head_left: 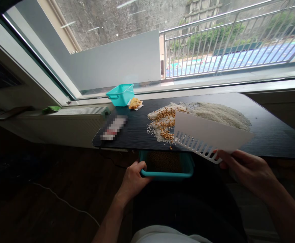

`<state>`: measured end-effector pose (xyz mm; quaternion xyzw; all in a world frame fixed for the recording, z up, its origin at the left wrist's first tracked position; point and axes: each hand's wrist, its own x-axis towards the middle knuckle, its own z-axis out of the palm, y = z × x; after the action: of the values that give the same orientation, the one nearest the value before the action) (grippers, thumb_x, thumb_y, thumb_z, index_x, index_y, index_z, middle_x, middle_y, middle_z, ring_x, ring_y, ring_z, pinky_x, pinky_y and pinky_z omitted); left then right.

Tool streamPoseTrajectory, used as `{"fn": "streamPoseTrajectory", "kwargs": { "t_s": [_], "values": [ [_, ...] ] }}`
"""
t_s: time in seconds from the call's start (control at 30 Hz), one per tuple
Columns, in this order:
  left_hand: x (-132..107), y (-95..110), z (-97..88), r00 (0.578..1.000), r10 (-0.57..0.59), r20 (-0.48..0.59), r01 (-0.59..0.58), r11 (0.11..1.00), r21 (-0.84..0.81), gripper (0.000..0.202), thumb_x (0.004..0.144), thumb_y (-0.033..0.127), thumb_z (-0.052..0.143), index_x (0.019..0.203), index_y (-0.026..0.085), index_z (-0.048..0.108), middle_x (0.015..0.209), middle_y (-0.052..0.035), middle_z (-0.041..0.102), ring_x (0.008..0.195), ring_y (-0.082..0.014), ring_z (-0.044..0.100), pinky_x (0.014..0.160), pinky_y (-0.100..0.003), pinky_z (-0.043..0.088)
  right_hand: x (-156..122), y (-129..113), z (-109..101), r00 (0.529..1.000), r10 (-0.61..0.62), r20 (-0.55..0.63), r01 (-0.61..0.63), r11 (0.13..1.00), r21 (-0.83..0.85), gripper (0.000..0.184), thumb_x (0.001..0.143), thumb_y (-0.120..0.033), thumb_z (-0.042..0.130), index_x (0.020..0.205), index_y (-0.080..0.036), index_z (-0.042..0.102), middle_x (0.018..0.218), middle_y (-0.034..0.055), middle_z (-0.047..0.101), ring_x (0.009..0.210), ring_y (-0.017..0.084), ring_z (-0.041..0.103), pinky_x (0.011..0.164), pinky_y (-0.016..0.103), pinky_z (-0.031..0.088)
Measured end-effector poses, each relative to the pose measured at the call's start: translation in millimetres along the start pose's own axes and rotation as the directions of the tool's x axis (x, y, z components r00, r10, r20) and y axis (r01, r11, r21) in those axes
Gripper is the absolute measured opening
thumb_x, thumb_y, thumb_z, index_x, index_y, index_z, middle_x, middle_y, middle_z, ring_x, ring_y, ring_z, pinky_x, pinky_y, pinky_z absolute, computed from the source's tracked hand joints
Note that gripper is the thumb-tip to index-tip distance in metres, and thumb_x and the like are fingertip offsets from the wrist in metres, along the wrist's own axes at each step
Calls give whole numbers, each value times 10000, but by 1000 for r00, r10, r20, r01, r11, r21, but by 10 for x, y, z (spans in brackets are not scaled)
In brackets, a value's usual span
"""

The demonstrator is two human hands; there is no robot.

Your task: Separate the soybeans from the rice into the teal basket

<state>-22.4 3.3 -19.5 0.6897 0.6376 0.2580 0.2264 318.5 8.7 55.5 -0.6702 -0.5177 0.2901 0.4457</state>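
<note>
My left hand (134, 177) grips the left end of a teal plastic bin (167, 174), held just below the table's front edge. Soybeans (164, 161), or similar round yellow beans, cover its bottom. In my right hand (246, 168) is a white flat scraper (208, 130) with a row of slots along one side, tilted over the table. Left of the scraper lies a pile of mixed yellow beans and white rice (162, 123). Behind and to its right spreads a larger heap of rice (220, 114), partly hidden by the scraper. A stray bean (171, 148) sits near the front edge.
A second teal bin (122, 95) stands at the table's back left, beside a yellowish snack on paper (135, 103). A blurred-out phone-like object (114, 127) lies on the dark table (134, 135). A radiator (81, 123) and a window border the table; a white cable (68, 205) crosses the floor.
</note>
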Motion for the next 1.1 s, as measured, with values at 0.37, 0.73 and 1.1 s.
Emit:
{"fn": "streamPoseTrajectory", "kwargs": {
  "t_s": [0.37,0.73,1.1],
  "values": [
    [-2,1,3,1000,-4,-4,4,1000,1,204,723,224,709,655,204,517,697,40,474,634,-125,492,622,-240,321,162,-112,62,998,-28,54,29,999,-23,624,574,-829,735,639,-209,773,531,36,659,546,179,552,525,304,422],
    [-14,11,1,1000,13,-3,-13,1000,17,205,734,228,707,663,210,516,699,38,489,642,-129,495,618,-240,326,133,-80,52,992,-62,107,64,998,-16,651,595,-862,722,680,-220,794,553,39,687,557,198,591,531,310,459],
    [-6,24,-5,1000,11,-1,-11,1000,12,210,741,224,699,660,209,507,699,35,485,644,-132,491,623,-246,317,120,5,49,983,-81,165,89,995,-42,587,710,-779,728,754,-201,818,594,47,699,591,199,605,553,298,468]
  ]
}}
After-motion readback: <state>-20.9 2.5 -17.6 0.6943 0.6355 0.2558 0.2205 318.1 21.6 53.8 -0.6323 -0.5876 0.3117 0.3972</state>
